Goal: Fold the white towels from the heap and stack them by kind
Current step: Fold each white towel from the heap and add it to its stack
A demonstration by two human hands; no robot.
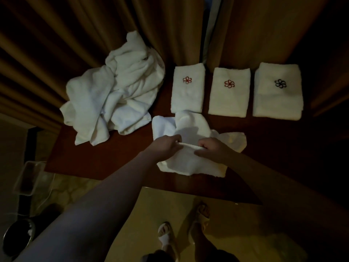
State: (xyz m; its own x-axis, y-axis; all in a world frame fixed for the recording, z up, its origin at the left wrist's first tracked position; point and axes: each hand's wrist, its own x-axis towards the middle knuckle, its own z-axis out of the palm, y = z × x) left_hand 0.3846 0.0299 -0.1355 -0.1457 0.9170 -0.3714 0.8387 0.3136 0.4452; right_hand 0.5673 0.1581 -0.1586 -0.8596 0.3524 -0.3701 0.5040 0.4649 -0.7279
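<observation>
1. A loose white towel [190, 148] is lying crumpled on the dark wooden surface [98, 157], near its front edge and just in front of the folded stacks.
2. The left hand [166, 145] and right hand [213, 147] are both pinching a ridge of this towel, fingers curled round the cloth, close together near its middle.
3. Judging from the grip, a fold is being started; the next move is likely calling for the hands to spread apart, flatten the cloth and bring edge to edge.
4. Behind it, three folded stacks are sitting in a row: two with a red flower mark [187, 80] [229, 84] and one with a dark flower mark [280, 83].
5. The heap [117, 87] of unfolded towels is resting at the left against the curtain [56, 35].
6. The held towel's mark is not showing, so its kind is remaining unclear; dim light is hiding the floor objects at the left.
</observation>
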